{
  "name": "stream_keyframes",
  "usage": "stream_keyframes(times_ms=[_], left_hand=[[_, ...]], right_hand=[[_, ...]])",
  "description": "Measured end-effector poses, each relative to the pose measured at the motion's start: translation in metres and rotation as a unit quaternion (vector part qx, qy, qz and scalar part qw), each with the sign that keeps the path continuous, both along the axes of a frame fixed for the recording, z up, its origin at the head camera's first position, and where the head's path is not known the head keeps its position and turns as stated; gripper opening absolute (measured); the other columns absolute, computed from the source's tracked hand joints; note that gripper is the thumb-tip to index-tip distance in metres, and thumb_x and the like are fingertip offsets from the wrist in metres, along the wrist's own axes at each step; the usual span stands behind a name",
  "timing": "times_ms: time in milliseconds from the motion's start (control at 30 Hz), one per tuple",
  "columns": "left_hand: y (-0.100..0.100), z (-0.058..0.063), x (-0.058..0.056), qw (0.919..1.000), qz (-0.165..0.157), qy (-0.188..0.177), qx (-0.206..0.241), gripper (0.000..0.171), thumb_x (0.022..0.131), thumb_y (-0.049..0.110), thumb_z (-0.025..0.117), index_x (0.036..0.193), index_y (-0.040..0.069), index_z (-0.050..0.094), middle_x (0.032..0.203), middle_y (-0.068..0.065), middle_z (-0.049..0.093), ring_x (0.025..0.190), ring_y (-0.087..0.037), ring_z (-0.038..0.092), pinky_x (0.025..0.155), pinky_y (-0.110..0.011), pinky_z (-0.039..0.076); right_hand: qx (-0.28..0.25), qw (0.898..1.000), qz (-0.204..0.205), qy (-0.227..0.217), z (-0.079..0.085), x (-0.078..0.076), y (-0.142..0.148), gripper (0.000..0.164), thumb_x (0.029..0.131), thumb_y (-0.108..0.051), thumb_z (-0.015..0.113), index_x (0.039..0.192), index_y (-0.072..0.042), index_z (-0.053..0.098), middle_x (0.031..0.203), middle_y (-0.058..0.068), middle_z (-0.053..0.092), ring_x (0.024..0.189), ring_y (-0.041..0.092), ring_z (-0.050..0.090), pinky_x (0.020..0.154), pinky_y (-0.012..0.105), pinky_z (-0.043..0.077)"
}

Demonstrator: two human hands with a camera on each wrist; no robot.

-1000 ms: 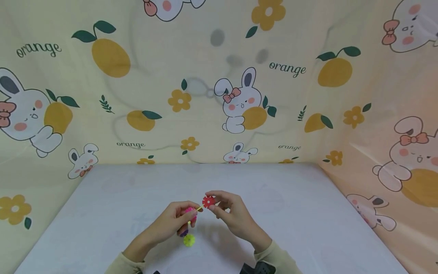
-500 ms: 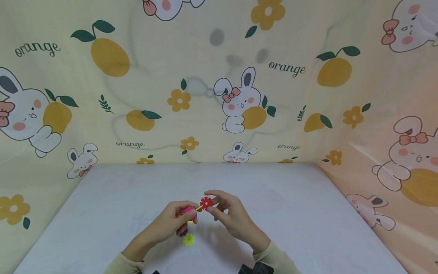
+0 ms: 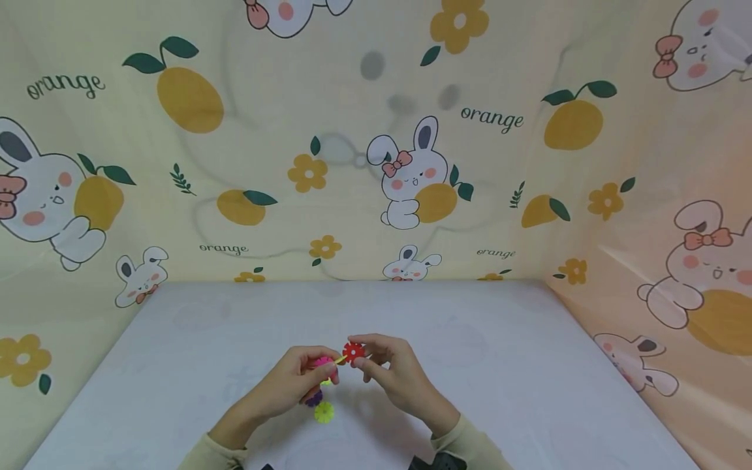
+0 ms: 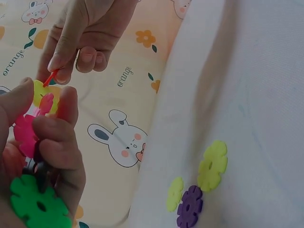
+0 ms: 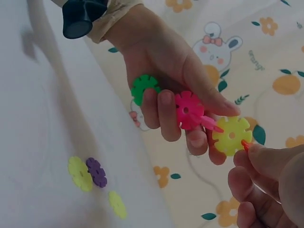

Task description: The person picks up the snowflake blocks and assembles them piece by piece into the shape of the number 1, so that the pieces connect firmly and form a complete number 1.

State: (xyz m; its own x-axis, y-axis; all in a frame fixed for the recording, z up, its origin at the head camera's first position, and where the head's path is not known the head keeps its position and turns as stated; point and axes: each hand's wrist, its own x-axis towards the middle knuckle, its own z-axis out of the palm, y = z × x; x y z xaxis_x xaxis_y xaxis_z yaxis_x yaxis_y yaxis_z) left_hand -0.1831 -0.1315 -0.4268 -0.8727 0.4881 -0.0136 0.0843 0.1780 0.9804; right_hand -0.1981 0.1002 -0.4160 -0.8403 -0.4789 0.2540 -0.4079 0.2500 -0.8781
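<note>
My left hand (image 3: 294, 385) grips a chain of notched plastic flower discs. Along the chain are a green disc (image 5: 144, 87), two pink discs (image 5: 191, 103) slotted together and a yellow disc (image 5: 227, 127) at the far end. Fingers hide part of the chain. My right hand (image 3: 402, 372) pinches a red disc (image 3: 349, 348) between thumb and index finger. In the right wrist view the red disc shows edge-on, its rim right at the yellow disc's edge, turned crosswise to it.
On the white table (image 3: 505, 378) below the left hand lie a purple disc (image 4: 190, 207) and two yellow discs, one (image 4: 213, 166) beside the purple one and another (image 4: 174, 194) close by. A patterned cloth (image 3: 270, 117) with rabbits and oranges hangs behind the table.
My right hand has moved slightly left and down, bringing the red disc from apart to the edge of the yellow disc. The left hand stays nearly still.
</note>
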Motion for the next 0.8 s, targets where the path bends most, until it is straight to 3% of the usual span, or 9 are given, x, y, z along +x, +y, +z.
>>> stream_keyframes(times_ms=[300,500,800], left_hand=[[-0.0020,-0.0023,-0.0005,0.9998,-0.001,0.019,0.000,0.033,0.104,0.026,0.058,0.120,-0.001,0.067,0.081,0.005,0.065,0.049,-0.002,0.040,0.046,-0.017,0.036],[-0.0018,-0.0027,0.0001,0.9999,0.004,0.013,-0.002,0.031,0.104,0.026,0.058,0.116,0.000,0.069,0.077,0.005,0.063,0.050,-0.003,0.040,0.047,-0.017,0.036],[-0.0009,-0.0024,-0.0015,0.9998,-0.003,-0.015,-0.011,0.037,0.105,0.033,0.055,0.119,0.000,0.064,0.079,0.001,0.063,0.052,-0.006,0.044,0.048,-0.019,0.039]], right_hand=[[0.000,1.000,-0.008,0.017,-0.0040,0.0032,-0.0042,0.034,0.093,-0.016,0.071,0.126,-0.008,0.069,0.095,0.014,0.076,0.063,0.006,0.062,0.065,0.021,0.051],[-0.002,1.000,-0.008,0.014,-0.0049,0.0061,-0.0068,0.035,0.093,-0.016,0.071,0.127,-0.009,0.069,0.100,0.013,0.076,0.063,0.007,0.062,0.063,0.021,0.050],[-0.007,1.000,0.001,0.021,-0.0076,0.0035,-0.0073,0.039,0.097,-0.019,0.068,0.135,-0.010,0.063,0.091,0.013,0.074,0.063,0.011,0.064,0.065,0.022,0.053]])
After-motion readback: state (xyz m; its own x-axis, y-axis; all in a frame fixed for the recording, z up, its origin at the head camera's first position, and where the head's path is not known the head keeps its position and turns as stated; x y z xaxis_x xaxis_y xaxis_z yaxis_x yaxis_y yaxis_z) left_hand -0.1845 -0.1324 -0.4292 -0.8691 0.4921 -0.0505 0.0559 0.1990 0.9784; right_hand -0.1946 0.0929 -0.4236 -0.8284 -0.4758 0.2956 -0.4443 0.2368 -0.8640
